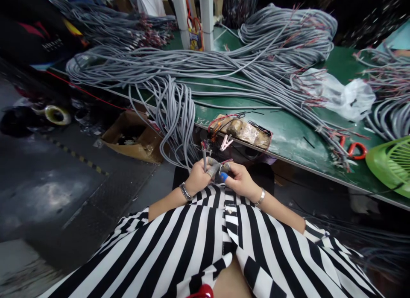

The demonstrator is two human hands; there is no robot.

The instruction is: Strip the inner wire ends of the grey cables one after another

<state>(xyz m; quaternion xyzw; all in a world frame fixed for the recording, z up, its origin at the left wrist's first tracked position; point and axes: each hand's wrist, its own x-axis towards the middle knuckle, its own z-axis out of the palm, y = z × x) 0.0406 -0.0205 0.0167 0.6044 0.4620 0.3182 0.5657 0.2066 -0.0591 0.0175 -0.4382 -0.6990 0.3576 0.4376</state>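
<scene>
My left hand (199,175) is closed around a grey cable (204,159), whose end with thin coloured wires points up. Grey coverings wrap some of its fingertips. Close beside it, my right hand (239,178) pinches the thin wires (226,162) of a cable end, with a blue cover on the thumb. Both hands meet in front of my striped shirt, just short of the table edge. A bundle of grey cables (176,114) hangs over that edge to the left of my hands.
Long grey cables (153,63) cover much of the green table (288,138). A taped block (245,131) with a pale pink clip (226,142) sits at the edge. Red-handled scissors (357,150) and a green basket-like object (390,161) lie right. A cardboard box (131,138) stands below left.
</scene>
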